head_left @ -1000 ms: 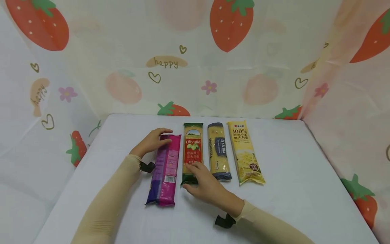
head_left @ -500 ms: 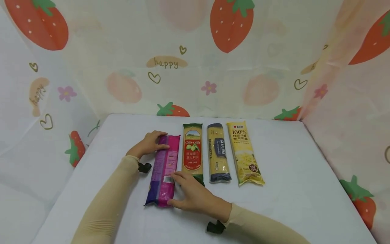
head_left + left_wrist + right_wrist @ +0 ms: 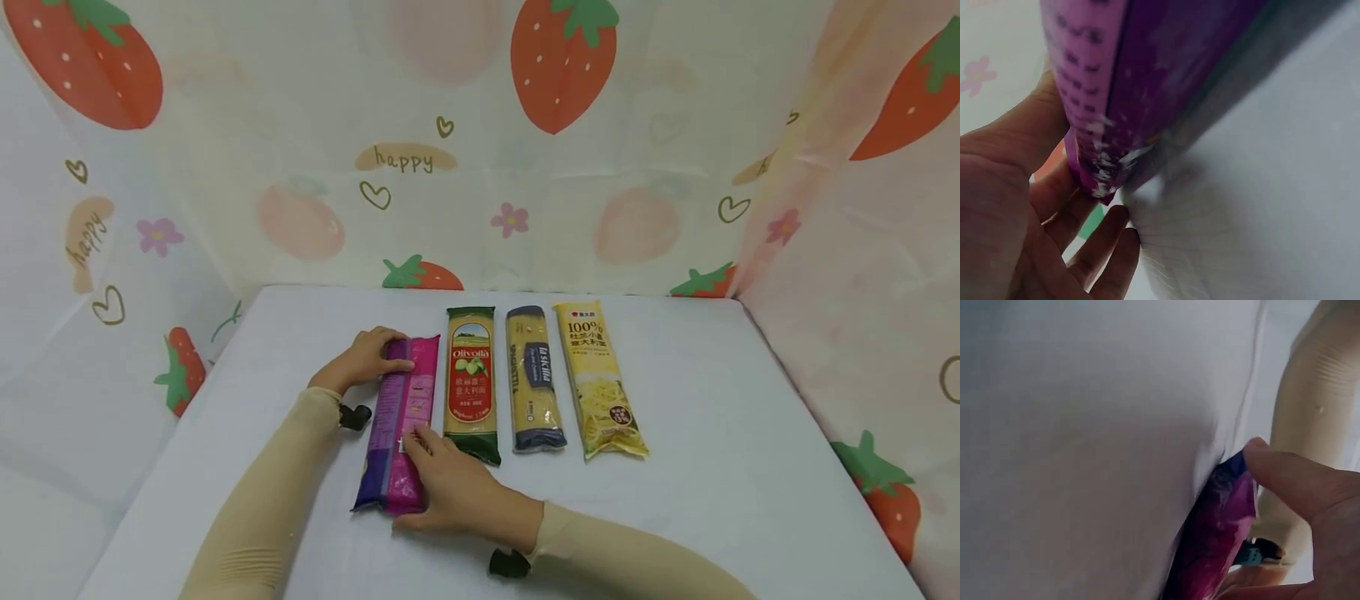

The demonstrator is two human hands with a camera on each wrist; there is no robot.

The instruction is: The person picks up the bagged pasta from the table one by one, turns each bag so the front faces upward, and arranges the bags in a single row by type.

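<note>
A purple and pink pasta packet lies back side up at the left of a row of packets on the white table. My left hand holds its far end, thumb on the upper face and fingers curled round the end. In the left wrist view the fingers bend at the packet's tip. My right hand grips the near end from the right, fingers over the pink face. The thumb presses at the dark blue corner in the right wrist view. The right hand covers part of the barcode.
To the right, side by side, lie a green and red Olivoila spaghetti packet, a blue-ended spaghetti packet and a yellow pasta packet. Strawberry-printed cloth walls off the back and sides of the table.
My right hand has moved left from the Olivoila packet to the purple packet's near end and taken hold there. My left hand has settled on the far end, its fingers closer round it.
</note>
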